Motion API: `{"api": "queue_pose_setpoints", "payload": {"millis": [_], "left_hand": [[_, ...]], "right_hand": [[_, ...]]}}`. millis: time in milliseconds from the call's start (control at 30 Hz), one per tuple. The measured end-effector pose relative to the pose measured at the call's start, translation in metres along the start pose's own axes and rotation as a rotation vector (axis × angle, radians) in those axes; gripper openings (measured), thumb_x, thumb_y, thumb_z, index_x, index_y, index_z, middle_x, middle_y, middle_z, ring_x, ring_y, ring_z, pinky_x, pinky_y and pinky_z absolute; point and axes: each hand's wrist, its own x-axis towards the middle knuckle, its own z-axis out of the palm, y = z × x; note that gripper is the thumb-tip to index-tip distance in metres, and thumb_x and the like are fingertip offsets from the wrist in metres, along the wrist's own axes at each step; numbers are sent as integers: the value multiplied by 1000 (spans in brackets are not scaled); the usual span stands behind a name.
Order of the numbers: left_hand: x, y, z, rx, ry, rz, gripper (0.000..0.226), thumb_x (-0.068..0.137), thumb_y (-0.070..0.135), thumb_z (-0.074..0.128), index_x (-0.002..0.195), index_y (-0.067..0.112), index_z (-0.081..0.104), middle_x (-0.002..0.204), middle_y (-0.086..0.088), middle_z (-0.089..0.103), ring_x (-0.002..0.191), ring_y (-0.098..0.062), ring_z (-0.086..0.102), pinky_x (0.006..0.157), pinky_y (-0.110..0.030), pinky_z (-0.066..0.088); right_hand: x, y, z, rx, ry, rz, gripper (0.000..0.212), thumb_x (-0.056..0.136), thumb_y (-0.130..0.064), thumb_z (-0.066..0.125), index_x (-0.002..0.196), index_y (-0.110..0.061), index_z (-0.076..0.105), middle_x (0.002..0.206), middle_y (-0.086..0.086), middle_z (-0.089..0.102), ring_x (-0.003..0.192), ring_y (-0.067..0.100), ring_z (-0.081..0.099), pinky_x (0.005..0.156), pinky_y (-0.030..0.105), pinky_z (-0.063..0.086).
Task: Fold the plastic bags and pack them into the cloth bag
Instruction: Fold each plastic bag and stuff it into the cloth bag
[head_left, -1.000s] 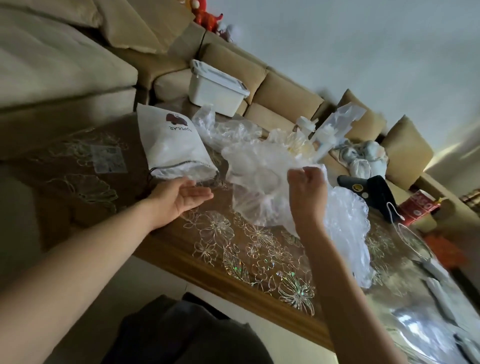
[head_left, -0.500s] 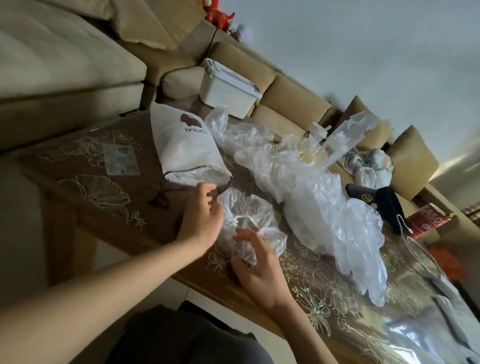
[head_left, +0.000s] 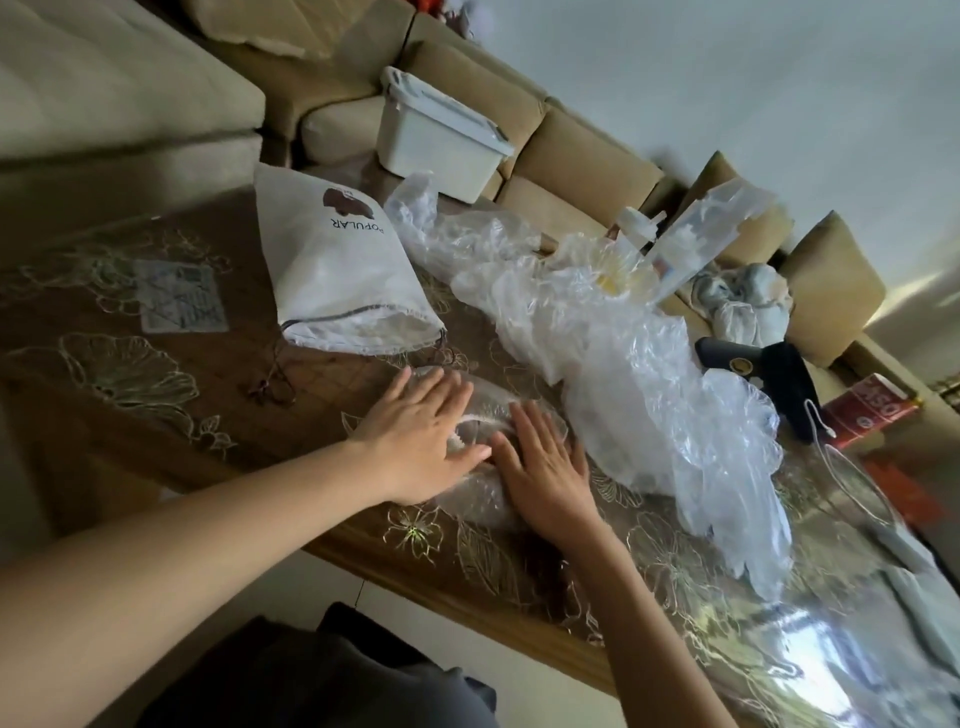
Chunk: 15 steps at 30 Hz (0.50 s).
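Now flattening previously bunched plastic bag (head_left: 480, 496), centre frame, left hand (head_left: 421, 441) and right hand (head_left: 545, 467) both spread; folding likely next.

A flattened plastic bag (head_left: 487, 402) lies near the white cloth bag (head_left: 337, 270), beside crumpled plastic bags (head_left: 649, 374).

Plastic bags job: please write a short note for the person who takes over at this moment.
left hand: open, pressing flat on one plastic bag.
right hand: open, pressing the same bag.
That bag lies on the table, just in front of the mouth of the cloth bag. The pile of loose plastic bags lies to its right.
Done: bag flattened, not yet folded.
To do: fold it, pack it, then the pile.
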Motion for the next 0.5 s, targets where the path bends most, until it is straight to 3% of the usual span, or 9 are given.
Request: {"api": "queue_pose_setpoints", "payload": {"millis": [100,167,233,267,333,367,433,500], "left_hand": [[-1,0,0,22,-18,3,80,91,66,9,148,16,-16,156,-3,-20,143,-17,-19,115,-39,-16],[-4,2,-3,-65,48,25,80,91,67,11,150,17,-9,157,-2,-15,144,-16,-14,116,-37,-14],[-17,-1,-4,-251,251,125,79,89,68,11,151,18,14,159,0,7,145,-14,2,115,-29,-8],[-25,-5,-3,-313,353,207,79,88,69,12,146,19,30,155,0,23,143,-13,15,114,-26,-2],[-43,-12,-7,-274,431,383,73,87,70,23,134,20,50,142,2,46,134,-12,35,110,-28,10],[-50,-15,-9,-217,403,437,70,86,69,30,133,22,50,140,3,48,131,-12,40,109,-28,14],[-55,-16,-9,-169,285,465,70,84,66,36,142,26,38,146,10,38,136,-8,34,106,-16,12],[-53,-17,-8,-208,254,418,62,89,54,41,144,27,33,145,13,37,135,-4,34,101,-9,15]], "right_hand": [[0,6,1,48,20,-31,59,97,-56,17,150,-31,8,158,-10,0,144,6,-6,118,43,-8],[-7,9,1,246,179,-63,55,99,-50,28,148,-25,24,157,-4,19,145,11,11,118,48,8],[-25,13,-4,450,375,-95,49,93,-48,38,137,-26,43,144,-6,43,135,12,37,110,48,31],[-37,14,-6,490,416,-131,44,90,-49,40,130,-33,47,136,-15,49,128,5,43,107,41,37],[-59,16,-8,482,371,-239,40,85,-53,44,123,-46,40,130,-28,44,124,-9,40,105,23,34],[-67,17,-7,464,333,-289,44,83,-54,46,125,-46,37,134,-26,42,127,-8,36,106,18,29],[-74,16,-3,383,258,-331,56,80,-54,49,133,-38,37,143,-15,38,135,0,30,110,19,23],[-71,15,2,382,191,-292,66,79,-55,50,138,-29,39,147,-7,37,136,9,32,113,29,27]]}}
